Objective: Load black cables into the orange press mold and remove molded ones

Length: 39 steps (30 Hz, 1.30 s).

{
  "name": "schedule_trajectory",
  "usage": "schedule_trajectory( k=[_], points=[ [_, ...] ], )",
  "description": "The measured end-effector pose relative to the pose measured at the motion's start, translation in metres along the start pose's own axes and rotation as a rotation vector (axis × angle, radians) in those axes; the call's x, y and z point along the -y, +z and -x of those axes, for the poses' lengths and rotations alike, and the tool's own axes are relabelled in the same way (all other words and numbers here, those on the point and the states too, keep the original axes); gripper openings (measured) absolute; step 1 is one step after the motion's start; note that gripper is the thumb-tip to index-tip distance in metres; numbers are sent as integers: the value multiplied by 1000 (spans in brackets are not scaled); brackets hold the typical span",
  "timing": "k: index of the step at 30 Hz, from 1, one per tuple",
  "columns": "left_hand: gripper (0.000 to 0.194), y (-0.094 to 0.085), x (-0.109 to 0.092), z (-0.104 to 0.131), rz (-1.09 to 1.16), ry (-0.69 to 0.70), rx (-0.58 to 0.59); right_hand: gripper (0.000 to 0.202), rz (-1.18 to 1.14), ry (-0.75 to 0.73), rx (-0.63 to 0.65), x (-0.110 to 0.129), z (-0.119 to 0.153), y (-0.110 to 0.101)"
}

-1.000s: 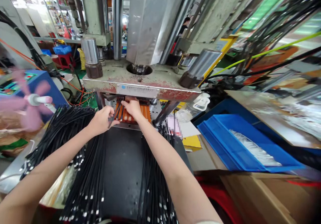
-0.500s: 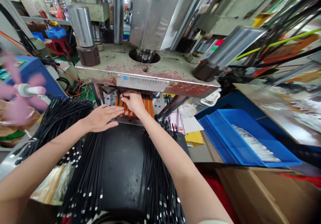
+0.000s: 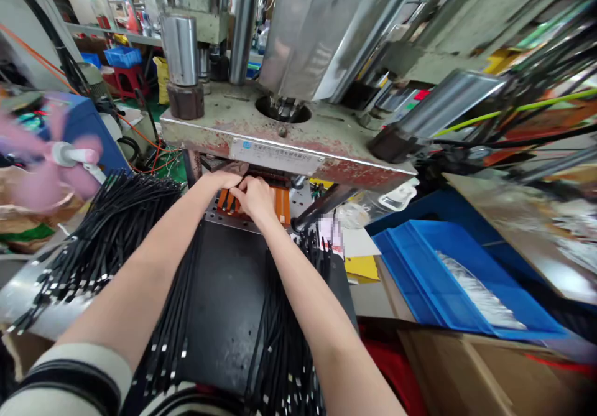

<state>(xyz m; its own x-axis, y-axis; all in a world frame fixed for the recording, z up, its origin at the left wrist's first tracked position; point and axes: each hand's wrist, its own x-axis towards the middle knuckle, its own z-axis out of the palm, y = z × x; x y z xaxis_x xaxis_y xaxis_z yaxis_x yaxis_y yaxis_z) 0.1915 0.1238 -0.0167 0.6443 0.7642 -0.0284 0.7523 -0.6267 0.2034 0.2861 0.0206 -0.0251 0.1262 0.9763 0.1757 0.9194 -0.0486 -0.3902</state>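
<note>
Under the crosshead of a worn green press, the left hand (image 3: pixel 229 180) and the right hand (image 3: pixel 259 197) meet over an orange-brown slotted mold plate (image 3: pixel 282 206). The right hand's fingers are bent and drawn close together above the plate; the left hand reaches in just beside it, its fingers partly hidden. Whether either one pinches anything cannot be told. Dark cable ends (image 3: pixel 228 203) show in the slots at the plate's left, near the fingertips, while the slots at its right show orange-brown.

In front of the plate is a black desk (image 3: pixel 226 291). Black cables with shiny metal tips hang in one bundle (image 3: pixel 173 323) along its left side and in another bundle (image 3: pixel 283 341) along its right. Farther left, a thick heap of similar cables (image 3: pixel 119 223) lies beside a pink fan (image 3: pixel 63 155) with blurred blades.

Above the hands, a label plate (image 3: pixel 273 153) is fixed to the crosshead (image 3: pixel 361 173), whose paint is chipped and reddish. On the right are a yellow sheet (image 3: pixel 361 269), a blue tray (image 3: pixel 410 273) holding a pile of thin white pieces (image 3: pixel 480 295), and, nearer, a cardboard box (image 3: pixel 466 372).
</note>
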Motion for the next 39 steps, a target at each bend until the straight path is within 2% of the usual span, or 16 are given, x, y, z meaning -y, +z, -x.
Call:
schedule_trajectory(
  k=[2,4,6,8,9,11,13,14,17,20,24,26,29,32,35,39],
  points=[
    [47,0,-4,3,14,-33,-37,22,-14,-14,-12,-4,-2,-3],
    [49,3,-7,22,23,-62,-75,21,-44,-68,-54,-16,10,-11],
    [51,9,-8,57,24,-78,-165,20,-39,-72,-107,-37,38,-19],
    [47,18,-7,100,-12,-125,-281,23,75,68,-105,-60,75,-26],
    [44,24,-5,121,-62,-182,-286,28,168,173,-55,-71,93,-28],
    [39,34,0,154,-177,-289,-161,38,324,299,142,-88,123,-27],
    [36,44,7,173,-205,-351,8,38,352,304,304,-98,140,-21],
    [34,48,12,177,-185,-361,57,34,311,285,340,-101,144,-18],
    [27,51,24,178,-49,-376,46,23,107,269,307,-106,148,-12],
    [24,42,28,178,144,-337,-72,20,89,314,134,-108,150,-14],
    [22,21,12,182,411,-186,-230,18,221,283,-106,-93,154,-25],
    [21,9,-6,182,499,-94,-292,15,149,205,-179,-77,154,-30],
    [18,-11,-39,177,651,21,-330,13,-227,-16,-155,-49,151,-40],
    [14,-31,-68,170,831,129,-300,14,-613,-173,-79,-26,146,-49],
    [14,-47,-87,163,945,209,-258,16,-791,-197,-90,-12,140,-53],
    [17,-56,-92,154,998,222,-241,17,-892,-186,-113,-7,132,-55]
  ],
)
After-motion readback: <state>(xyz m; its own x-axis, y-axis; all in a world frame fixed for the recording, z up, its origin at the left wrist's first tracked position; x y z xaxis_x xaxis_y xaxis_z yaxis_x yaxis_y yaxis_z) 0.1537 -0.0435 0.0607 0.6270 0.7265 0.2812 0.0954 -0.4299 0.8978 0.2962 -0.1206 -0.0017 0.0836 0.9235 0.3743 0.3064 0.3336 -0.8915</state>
